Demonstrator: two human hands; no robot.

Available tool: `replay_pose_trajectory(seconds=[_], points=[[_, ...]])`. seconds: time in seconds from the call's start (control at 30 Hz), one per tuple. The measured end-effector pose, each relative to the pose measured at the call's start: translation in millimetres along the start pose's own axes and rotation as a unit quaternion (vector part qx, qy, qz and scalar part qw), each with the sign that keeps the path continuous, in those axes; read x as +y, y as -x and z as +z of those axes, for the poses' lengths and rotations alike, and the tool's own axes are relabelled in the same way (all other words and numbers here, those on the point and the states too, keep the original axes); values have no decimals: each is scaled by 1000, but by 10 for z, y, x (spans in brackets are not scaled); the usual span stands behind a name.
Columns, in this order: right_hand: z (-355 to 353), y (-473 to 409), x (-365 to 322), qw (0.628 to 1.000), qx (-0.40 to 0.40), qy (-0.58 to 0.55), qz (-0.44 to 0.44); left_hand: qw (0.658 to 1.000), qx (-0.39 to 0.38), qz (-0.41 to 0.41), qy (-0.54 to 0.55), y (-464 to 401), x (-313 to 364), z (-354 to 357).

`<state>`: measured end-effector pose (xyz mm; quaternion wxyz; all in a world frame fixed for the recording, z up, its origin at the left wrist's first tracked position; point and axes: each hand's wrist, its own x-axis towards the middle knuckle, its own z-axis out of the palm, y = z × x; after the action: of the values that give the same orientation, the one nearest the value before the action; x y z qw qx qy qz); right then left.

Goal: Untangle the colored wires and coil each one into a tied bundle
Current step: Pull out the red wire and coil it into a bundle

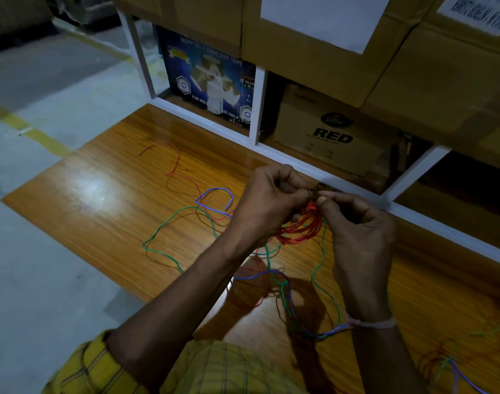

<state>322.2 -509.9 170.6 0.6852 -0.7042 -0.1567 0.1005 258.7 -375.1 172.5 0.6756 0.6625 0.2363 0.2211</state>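
Both hands, left hand (267,200) & right hand (356,223), pinch the red coil (302,230) above the table (101,194), tie apparently unfinished; green wire (169,223), blue wire (214,194) & a loose red strand (173,160) remain uncoiled.

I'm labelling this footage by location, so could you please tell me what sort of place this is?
Probably a warehouse or stockroom: stacked cardboard cartons fill white shelving, and the concrete floor carries yellow lane lines.

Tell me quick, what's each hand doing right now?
Left hand: fingers curled, pinching the top of the red wire coil.
Right hand: fingers curled, pinching the same coil at its top.
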Motion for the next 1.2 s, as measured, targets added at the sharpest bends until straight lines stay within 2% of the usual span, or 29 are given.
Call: replay_pose_trajectory(seconds=[0.33, 0.6, 0.87, 1.2], points=[[10, 3, -6, 1000, 0, 7, -4, 1000, -25, 3, -13, -9, 1, -20], [-22, -60, -50, 999, 19, -27, 43, 998, -48, -11, 30, -31, -19, -49], [-59, -89, -75, 999, -1, -25, 42, 997, -80, -6, 17, -45, 34, -93], [-60, -100, -65, 998, -55, 16, 24, 997, -74, 8, 17, -89, -6, -90]])
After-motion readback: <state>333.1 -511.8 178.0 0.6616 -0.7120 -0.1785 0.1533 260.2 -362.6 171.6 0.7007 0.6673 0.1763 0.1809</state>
